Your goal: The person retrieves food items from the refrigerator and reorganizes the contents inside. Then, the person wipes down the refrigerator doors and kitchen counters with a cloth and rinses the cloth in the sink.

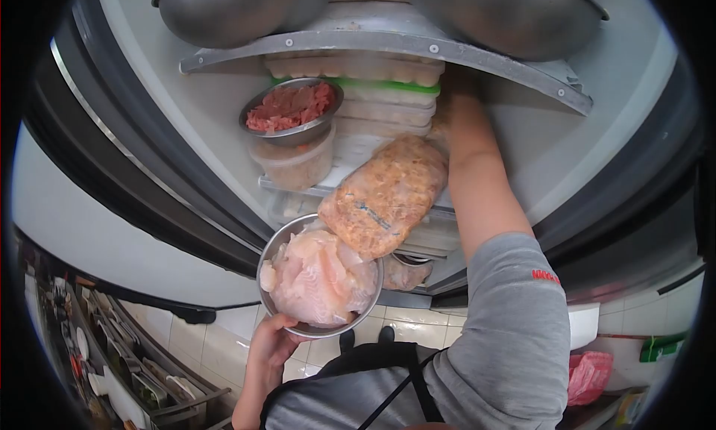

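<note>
My left hand (277, 342) grips the rim of a round metal bowl (265, 287), its thumb over the edge. Pale pink-white raw pieces (319, 281), fish or chicken, are heaped in the bowl. A clear plastic bag (388, 195) full of orange-brown food bulges from the refrigerator shelf, its lower end against the bowl's contents. My right arm (477, 158) reaches past the bag, deep into the refrigerator under the upper shelf. The right hand itself is hidden in shadow there, so what it touches does not show.
On the left of the shelf, a metal bowl of red meat (291, 108) sits on a plastic tub (294, 161). Egg trays (358, 68) are stacked behind. Two large metal bowls (239, 16) stand on the upper shelf (358, 41). A rack of utensils (142, 363) is at lower left.
</note>
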Action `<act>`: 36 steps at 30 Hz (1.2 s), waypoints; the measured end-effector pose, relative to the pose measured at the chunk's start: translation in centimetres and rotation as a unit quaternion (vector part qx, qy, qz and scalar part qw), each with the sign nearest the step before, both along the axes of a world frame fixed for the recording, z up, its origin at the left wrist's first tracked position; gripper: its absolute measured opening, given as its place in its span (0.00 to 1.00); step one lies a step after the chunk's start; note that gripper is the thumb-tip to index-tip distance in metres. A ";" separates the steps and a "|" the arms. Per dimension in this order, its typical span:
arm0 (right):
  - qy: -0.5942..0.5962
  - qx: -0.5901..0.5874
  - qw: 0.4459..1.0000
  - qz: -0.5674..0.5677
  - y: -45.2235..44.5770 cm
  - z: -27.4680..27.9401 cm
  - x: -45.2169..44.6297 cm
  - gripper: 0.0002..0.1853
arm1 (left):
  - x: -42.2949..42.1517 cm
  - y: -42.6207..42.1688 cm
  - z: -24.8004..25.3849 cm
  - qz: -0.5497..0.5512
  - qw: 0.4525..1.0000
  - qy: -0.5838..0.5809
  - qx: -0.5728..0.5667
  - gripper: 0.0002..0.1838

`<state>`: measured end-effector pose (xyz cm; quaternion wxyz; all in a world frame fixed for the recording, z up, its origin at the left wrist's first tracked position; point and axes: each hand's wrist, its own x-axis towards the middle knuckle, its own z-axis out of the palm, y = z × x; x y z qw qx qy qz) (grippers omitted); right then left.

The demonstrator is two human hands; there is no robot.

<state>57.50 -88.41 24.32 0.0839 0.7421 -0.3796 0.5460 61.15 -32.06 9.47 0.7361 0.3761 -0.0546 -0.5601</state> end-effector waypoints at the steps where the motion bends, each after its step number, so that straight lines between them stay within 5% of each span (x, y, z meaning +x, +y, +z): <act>1: 0.003 -0.003 1.000 -0.003 -1.1 -0.6 0.5 0.20 | 1.3 -1.8 -0.7 -0.003 1.000 -0.001 -0.009 0.33; 16: 0.001 0.029 0.999 -0.032 -2.6 -1.7 2.2 0.20 | 1.7 -1.3 -2.4 0.004 1.000 0.004 -0.009 0.33; 19: 0.107 0.210 0.969 -0.077 4.0 -0.5 -1.2 0.20 | 2.7 -0.7 -2.6 -0.033 0.999 -0.010 -0.013 0.32; 22: -0.114 0.013 0.980 0.161 16.0 -2.0 -5.3 0.15 | 4.2 -1.2 -2.8 -0.064 0.997 -0.023 -0.034 0.32; 24: -0.210 0.151 0.890 0.375 22.4 -5.8 -9.1 0.12 | 5.1 -1.2 -3.0 -0.086 0.995 -0.039 -0.030 0.32; 28: -0.326 0.523 0.682 0.394 30.0 -13.7 -13.0 0.20 | 6.8 -1.2 -4.5 -0.111 0.991 -0.056 -0.052 0.31; 30: -0.361 0.658 0.516 0.414 30.9 -13.8 -10.2 0.23 | 7.7 -1.5 -5.5 -0.135 0.988 -0.049 -0.063 0.31; 32: -0.421 0.599 0.483 0.481 32.2 -12.8 -6.6 0.24 | 9.1 -1.9 -6.9 -0.165 0.982 -0.052 -0.079 0.31; 36: -0.467 0.533 0.501 0.497 30.7 -11.9 -3.9 0.23 | 10.2 -1.9 -6.8 -0.218 0.970 -0.084 -0.060 0.33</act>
